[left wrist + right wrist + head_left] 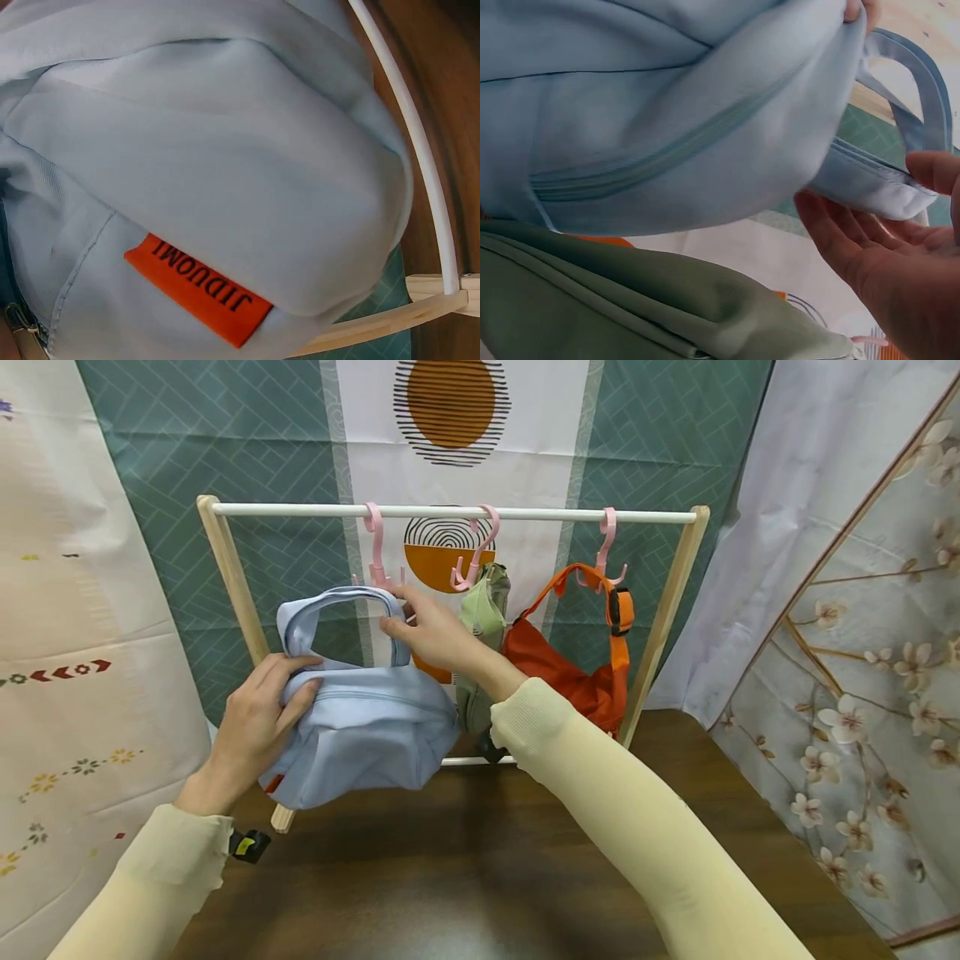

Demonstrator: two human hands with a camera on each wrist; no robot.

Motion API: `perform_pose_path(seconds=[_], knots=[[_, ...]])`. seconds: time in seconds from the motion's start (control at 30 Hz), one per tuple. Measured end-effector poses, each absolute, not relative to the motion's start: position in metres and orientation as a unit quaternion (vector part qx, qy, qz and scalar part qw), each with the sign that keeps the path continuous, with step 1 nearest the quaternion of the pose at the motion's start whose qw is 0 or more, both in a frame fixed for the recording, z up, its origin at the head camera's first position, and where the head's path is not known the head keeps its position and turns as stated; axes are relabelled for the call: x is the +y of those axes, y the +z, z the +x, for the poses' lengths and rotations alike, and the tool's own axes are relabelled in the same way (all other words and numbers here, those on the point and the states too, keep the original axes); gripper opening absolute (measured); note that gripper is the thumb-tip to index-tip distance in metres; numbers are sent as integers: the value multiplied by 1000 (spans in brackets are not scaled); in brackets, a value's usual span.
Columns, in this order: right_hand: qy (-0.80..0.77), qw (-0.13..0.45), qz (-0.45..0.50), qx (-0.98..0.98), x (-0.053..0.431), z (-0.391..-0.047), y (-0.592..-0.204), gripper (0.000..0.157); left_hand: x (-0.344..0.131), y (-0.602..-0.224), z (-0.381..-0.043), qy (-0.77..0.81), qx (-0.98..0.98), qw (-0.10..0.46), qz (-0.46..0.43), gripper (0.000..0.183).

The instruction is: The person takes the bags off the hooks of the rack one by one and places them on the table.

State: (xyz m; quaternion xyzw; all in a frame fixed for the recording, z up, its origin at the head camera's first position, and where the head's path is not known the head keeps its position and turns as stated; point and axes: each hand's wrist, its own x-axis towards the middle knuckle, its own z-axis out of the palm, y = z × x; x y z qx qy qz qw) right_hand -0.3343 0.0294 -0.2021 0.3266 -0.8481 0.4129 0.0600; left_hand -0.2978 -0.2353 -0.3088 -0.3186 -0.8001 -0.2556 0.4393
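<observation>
A light blue cloth bag (367,727) with a zipper is held up before the rack's left half. My left hand (258,714) grips its upper left corner, thumb on the front. The right hand (442,635) pinches the right side of the bag's strap loop (341,593), close to the left pink hook (377,547). From the right wrist, the strap (877,184) runs between thumb and fingers. An orange label (199,289) reading JIDUOMI shows on the bag in the left wrist view. Whether the strap touches the hook is hidden behind the hand.
A wooden rack with a white rail (300,511) stands on the brown table (450,877). A green bag (476,693) hangs by the middle pink hook (480,547), and an orange-red bag (562,668) from the right pink hook (606,543). Patterned cloths surround the table.
</observation>
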Motion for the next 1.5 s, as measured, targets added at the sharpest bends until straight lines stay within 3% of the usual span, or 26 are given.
perform_pose_path(seconds=[0.27,0.77,1.1,1.27,1.5], knots=[[429,-2,336,-839,34,-327,-222,60,-240,-304,-296,-271,-794,451,-306,29],[432,19,342,-835,42,-317,-275,65,-249,-304,-289,-295,-804,426,-293,26],[430,60,364,-824,36,-319,-296,28,-251,-318,-291,-306,-821,379,-298,25],[442,69,359,-819,32,-315,-304,23,-255,-323,-287,-306,-831,359,-295,27],[468,74,341,-812,25,-312,-316,27,-261,-330,-283,-304,-852,323,-278,27]])
